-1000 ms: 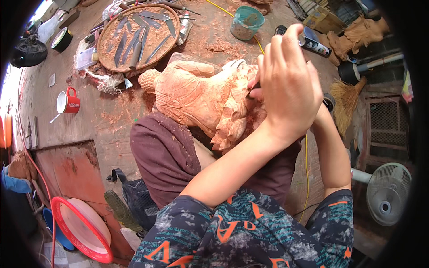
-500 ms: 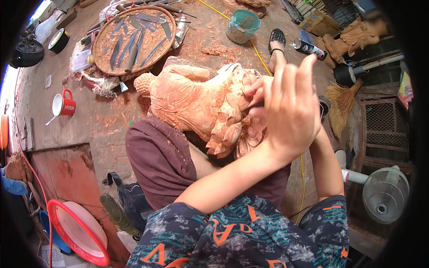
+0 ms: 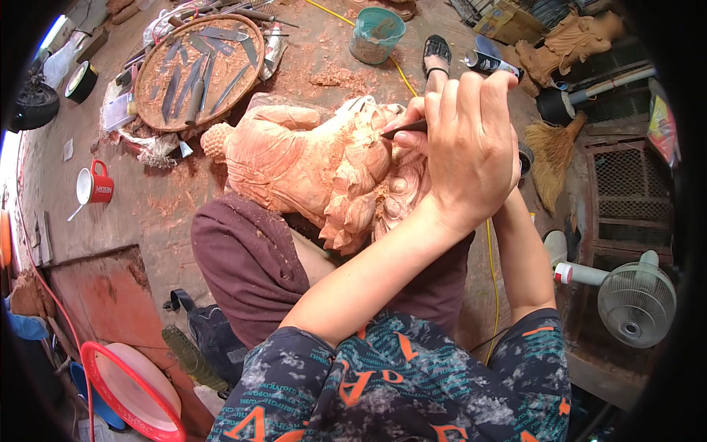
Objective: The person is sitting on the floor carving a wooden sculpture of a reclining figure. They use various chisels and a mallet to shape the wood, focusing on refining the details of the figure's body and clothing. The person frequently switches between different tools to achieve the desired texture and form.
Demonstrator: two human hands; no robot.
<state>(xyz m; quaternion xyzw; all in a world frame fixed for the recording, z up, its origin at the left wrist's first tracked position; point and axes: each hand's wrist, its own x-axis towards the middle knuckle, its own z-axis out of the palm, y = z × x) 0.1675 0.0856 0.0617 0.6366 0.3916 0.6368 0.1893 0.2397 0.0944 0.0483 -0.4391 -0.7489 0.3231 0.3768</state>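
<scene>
A carved reddish wooden figure lies across my lap, its knobbed head to the left and its petal-like base under my hands. My right hand pinches a carving knife between thumb and finger. Its dark blade tip meets the wood at the petals. Most of my right hand is hidden behind my left hand. My left hand crosses over it, back toward me, fingers bent and together; what its palm closes on is hidden.
A round woven tray of blades stands at the far left, a teal bucket beyond the figure. A red mug is at left. A broom and a fan are at right. A yellow cord crosses the floor.
The whole view has shifted slightly, so everything sits further left. The fingers of my right hand have turned, and the dark blade now shows against the wood.
</scene>
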